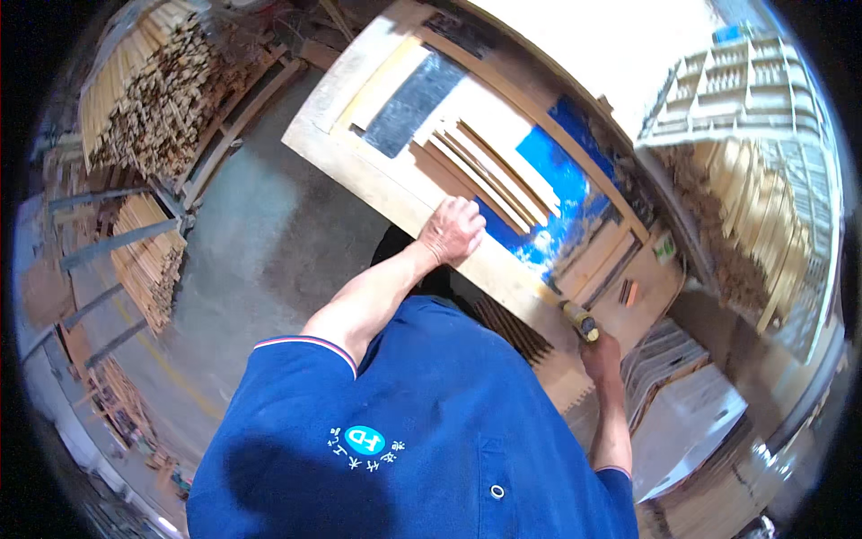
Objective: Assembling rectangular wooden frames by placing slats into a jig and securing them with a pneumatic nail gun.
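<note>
My left hand point(453, 231) rests at the near edge of a wooden worktable point(359, 180), its fingers curled closed. Whether anything is inside them is hidden. Just beyond it, several slim wooden strips point(494, 175) lie side by side on the tabletop, partly over a worn blue patch point(539, 153). My right hand point(602, 352) is wrapped round a short yellow-and-dark cylindrical tool point(579, 321) at the table's right end; its exact kind does not show. A small orange-and-dark block point(630, 293) lies on the tabletop beyond that hand.
Wooden rails point(539, 117) frame the tabletop, with a dark grey panel point(413, 103) at its left. Large bundles of wood sticks point(162, 108) are stacked at left. To the right stand a pale plastic crate point(736, 103), more sticks point(745, 207) and a whitish bin point(687, 418).
</note>
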{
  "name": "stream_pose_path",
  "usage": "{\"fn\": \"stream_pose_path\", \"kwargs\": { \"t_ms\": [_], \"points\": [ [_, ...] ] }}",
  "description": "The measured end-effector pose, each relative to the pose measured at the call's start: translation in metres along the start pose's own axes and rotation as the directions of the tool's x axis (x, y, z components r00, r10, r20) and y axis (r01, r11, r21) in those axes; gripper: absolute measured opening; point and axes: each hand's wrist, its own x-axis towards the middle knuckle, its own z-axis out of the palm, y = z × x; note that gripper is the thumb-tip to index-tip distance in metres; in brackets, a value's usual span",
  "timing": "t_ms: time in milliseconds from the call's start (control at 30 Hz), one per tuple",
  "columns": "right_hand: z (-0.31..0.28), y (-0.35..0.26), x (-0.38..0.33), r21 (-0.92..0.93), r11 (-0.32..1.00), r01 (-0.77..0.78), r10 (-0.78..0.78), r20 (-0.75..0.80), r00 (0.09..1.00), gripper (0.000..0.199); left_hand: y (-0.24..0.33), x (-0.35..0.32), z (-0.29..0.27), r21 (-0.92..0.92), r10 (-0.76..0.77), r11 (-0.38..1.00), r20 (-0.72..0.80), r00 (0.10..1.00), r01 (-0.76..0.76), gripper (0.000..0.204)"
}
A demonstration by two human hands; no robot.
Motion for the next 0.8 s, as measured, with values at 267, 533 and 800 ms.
{"fn": "stream_pose_path", "kwargs": {
  "t_ms": [267, 533, 800],
  "points": [
    [-0.098, -0.163, 0.106, 0.461, 0.877, -0.133, 0.055, 0.178, 0.982, 0.017, -0.085, -0.006, -0.048, -0.090, -0.041, 0.996, -0.137, 0.990, 0.029, 0.023],
    [-0.150, -0.331, 0.157, 0.649, 0.747, 0.146, -0.257, 0.078, 0.963, 0.035, -0.096, -0.010, -0.045, -0.212, -0.003, 0.976, -0.238, 0.971, -0.049, 0.036],
    [-0.091, -0.311, 0.066, 0.924, 0.285, 0.254, 0.033, -0.274, 0.961, 0.038, -0.034, 0.048, -0.120, -0.769, 0.028, 0.639, 0.011, 1.000, -0.009, 0.072]
  ]
}}
